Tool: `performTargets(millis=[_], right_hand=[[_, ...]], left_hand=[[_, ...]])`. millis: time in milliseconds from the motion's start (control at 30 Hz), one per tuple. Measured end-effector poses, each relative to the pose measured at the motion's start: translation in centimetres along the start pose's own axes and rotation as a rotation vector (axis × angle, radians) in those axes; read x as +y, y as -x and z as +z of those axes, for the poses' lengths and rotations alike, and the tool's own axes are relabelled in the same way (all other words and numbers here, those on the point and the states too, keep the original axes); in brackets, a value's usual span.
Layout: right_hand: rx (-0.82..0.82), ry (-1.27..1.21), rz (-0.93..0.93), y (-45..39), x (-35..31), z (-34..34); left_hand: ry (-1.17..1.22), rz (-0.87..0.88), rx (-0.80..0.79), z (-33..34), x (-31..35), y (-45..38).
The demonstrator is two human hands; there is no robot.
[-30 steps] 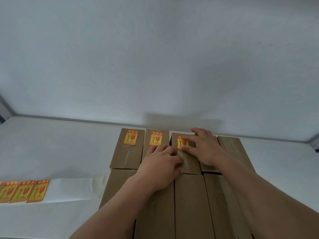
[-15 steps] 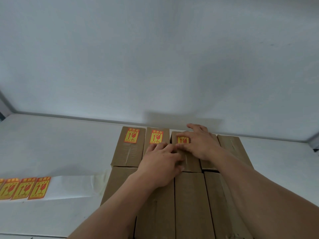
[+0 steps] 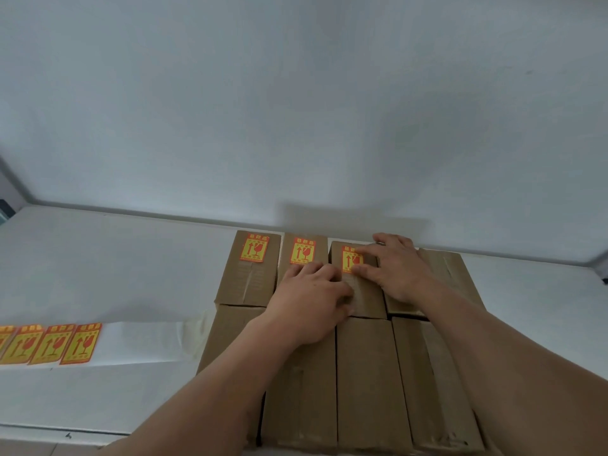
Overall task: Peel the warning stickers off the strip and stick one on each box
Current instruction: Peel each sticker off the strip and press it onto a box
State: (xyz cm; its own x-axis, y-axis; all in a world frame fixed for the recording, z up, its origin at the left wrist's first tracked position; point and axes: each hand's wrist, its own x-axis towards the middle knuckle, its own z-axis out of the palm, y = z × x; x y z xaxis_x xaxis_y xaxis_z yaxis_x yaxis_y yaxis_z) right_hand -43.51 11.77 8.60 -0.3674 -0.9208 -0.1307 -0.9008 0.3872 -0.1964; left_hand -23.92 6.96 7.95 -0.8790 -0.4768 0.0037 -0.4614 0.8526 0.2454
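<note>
Several brown cardboard boxes stand packed in two rows on the white table. In the back row, the first box (image 3: 246,281) and the second box (image 3: 304,248) each carry a yellow-and-red warning sticker. On the third box (image 3: 368,297) lies a third sticker (image 3: 349,260), partly covered by my fingers. My right hand (image 3: 394,268) lies flat there, fingers spread, pressing on that sticker. My left hand (image 3: 312,301) rests palm down on the second and third boxes. The sticker strip (image 3: 49,343) lies at the left with several stickers on white backing.
The white table (image 3: 115,258) runs back to a pale wall. The bare end of the backing paper (image 3: 158,340) reaches the front-left box (image 3: 230,330). The back-right box (image 3: 450,271) and the front-row boxes show no stickers.
My right hand's fingers have slid over the third sticker, and more of it shows than half a second ago. My left hand has stayed on the boxes.
</note>
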Motion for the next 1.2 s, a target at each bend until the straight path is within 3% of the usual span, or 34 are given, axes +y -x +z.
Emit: performTargets(millis=[267,500,867,1200], right_hand=[[0.262,0.192,-0.287,1.5,-4.3,-0.3],[0.285,0.307,-0.524,2.3,-13.7,1.3],[0.135,0.208,-0.694,2.2,-29.7,6.4],[-0.211,-0.056,-0.402,0.2,-38.0,13.9]], left_hand=[[-0.107,-0.097,0.253,-2.8,-3.9,3.2],[-0.199,-0.312,0.345,-4.4,-10.9,11.2],[-0.132,-0.632,0.316,-4.2,-20.4,23.1],[0.126,-0.805,0.135,-0.9,-25.3,25.4]])
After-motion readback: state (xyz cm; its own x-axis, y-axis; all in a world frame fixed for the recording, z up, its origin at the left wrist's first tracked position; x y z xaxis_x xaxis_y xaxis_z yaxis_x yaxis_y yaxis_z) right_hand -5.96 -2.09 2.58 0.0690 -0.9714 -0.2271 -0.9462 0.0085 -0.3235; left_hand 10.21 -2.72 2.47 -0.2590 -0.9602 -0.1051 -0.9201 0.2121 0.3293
